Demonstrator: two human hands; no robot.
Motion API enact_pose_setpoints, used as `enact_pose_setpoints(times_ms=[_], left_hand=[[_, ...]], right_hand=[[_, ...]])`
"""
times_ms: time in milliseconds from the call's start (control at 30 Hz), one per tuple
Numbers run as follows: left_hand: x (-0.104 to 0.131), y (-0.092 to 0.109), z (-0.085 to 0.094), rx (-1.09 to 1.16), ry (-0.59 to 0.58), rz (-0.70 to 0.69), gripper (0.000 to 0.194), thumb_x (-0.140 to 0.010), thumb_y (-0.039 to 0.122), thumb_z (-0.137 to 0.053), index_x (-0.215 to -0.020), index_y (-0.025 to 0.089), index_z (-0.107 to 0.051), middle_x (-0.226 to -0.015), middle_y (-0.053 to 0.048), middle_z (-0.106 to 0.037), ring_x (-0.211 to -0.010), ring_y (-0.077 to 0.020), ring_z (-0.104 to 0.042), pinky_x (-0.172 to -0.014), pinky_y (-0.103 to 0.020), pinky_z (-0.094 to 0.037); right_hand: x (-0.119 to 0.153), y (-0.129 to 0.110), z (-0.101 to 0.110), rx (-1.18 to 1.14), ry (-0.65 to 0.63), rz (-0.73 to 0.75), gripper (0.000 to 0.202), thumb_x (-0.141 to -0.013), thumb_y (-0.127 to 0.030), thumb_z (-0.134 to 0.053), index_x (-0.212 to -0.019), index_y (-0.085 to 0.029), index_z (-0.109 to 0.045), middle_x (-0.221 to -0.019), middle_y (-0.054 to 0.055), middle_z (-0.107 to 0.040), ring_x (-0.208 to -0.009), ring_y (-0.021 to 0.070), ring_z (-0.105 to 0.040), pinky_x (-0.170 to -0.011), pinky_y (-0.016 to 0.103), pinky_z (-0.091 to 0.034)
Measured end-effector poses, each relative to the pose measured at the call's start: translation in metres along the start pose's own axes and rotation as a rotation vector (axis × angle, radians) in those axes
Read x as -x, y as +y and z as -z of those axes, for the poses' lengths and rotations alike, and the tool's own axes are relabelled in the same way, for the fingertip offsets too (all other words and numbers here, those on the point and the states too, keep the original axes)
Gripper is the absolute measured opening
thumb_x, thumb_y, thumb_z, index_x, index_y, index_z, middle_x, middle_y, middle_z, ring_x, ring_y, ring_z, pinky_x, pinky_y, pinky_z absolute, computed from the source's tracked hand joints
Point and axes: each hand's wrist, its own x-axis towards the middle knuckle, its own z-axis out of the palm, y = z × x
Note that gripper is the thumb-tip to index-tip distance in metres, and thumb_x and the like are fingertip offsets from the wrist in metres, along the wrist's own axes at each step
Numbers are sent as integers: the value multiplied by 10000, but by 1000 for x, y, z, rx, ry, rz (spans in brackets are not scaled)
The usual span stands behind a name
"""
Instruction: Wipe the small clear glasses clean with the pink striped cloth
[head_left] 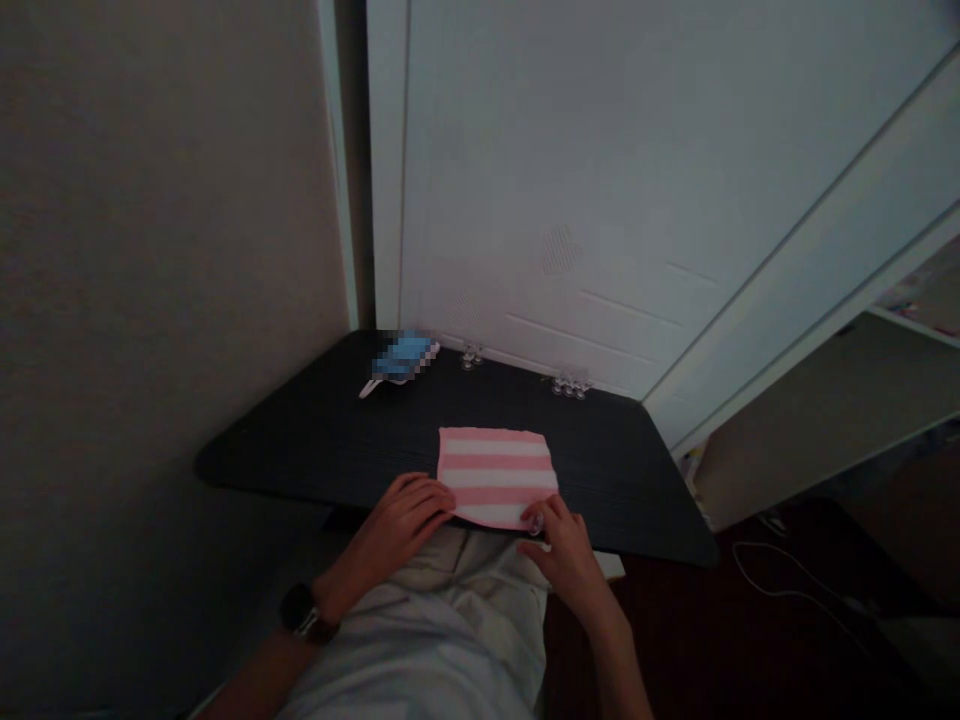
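Note:
A pink-and-white striped cloth (495,463) lies spread near the front edge of the black table (322,440). My left hand (414,515) rests on its lower left corner, fingers stretched out and pressing lightly. At the lower right corner, my right hand (564,545) pinches a small clear round piece (535,522) between thumb and fingers, against the cloth's edge. Similar clear pieces stand at the back of the table, a small group (471,357) on the left and a row (571,386) further right. Their exact kind is too small to tell.
A phone-like device (405,357) with a blue, blurred screen and a white strap sits at the back left. Behind the table rises a white panel (525,180); a wall (165,230) closes the left side. A white cable (780,592) lies on the floor at right.

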Motion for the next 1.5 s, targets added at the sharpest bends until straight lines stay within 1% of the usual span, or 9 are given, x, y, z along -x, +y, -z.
enact_pose_setpoints(times_ms=[233,467,833,933,1033,1133,1267,1367,1500], left_hand=[[1,1,-1,45,78,25,168,-893,245,-501,-988,209,-635,-949,-34,-689,-907,-179,-597,-852,-351,-453],[-3,4,9,52,153,23,162,-879,247,-526,-982,210,-646,-920,-38,-701,-857,-180,-609,-804,-343,-479],[-27,41,51,145,305,213,199,-887,309,-481,-1001,239,-628,-963,-15,-687,-895,-177,-625,-808,-294,-499],[-40,49,67,208,337,318,218,-883,351,-477,-997,242,-627,-981,-9,-688,-887,-177,-635,-794,-286,-506],[-61,39,71,284,348,361,257,-874,373,-488,-1048,228,-608,-952,-13,-692,-846,-172,-648,-743,-269,-517],[-81,10,57,244,358,350,271,-892,352,-443,-1064,199,-586,-960,-31,-681,-861,-173,-643,-760,-272,-517],[-84,-33,23,-33,311,379,336,-849,251,-471,-1163,148,-533,-1152,-118,-592,-1077,-254,-553,-941,-413,-440],[-67,-52,5,-69,255,383,324,-831,209,-469,-1136,151,-560,-1140,-121,-586,-1083,-265,-531,-963,-435,-415],[-50,-60,0,-94,179,376,253,-841,212,-448,-1033,185,-612,-1058,-92,-625,-1019,-251,-545,-914,-410,-439]], right_hand=[[2,13,-2,75,38,-24,229,-702,-80,-616,-861,-237,-568,-945,20,-577,-854,197,-569,-779,324,-357],[-6,14,14,57,83,4,90,-808,-169,-530,-786,-224,-598,-862,13,-620,-800,173,-586,-718,300,-325],[-11,-18,90,-11,313,89,108,-826,-344,-556,-818,-255,-617,-773,14,-667,-731,194,-588,-724,322,-366],[-26,-29,111,13,389,134,101,-816,-345,-574,-822,-260,-629,-782,16,-670,-725,193,-586,-730,330,-366],[-60,-31,121,-10,398,183,93,-815,-317,-570,-812,-250,-635,-755,12,-657,-693,182,-576,-714,321,-371],[-107,-20,113,-116,403,229,81,-800,-249,-561,-825,-225,-635,-806,22,-633,-737,176,-566,-709,298,-386],[-147,3,75,-294,473,164,168,-766,-235,-568,-913,-176,-626,-929,60,-579,-772,169,-538,-706,287,-414],[-143,16,38,-343,469,123,213,-853,-270,-439,-884,-171,-625,-885,54,-568,-761,161,-532,-683,278,-421],[-125,18,4,-399,447,92,308,-901,-290,-357,-831,-167,-631,-889,59,-570,-820,162,-548,-741,284,-431]])
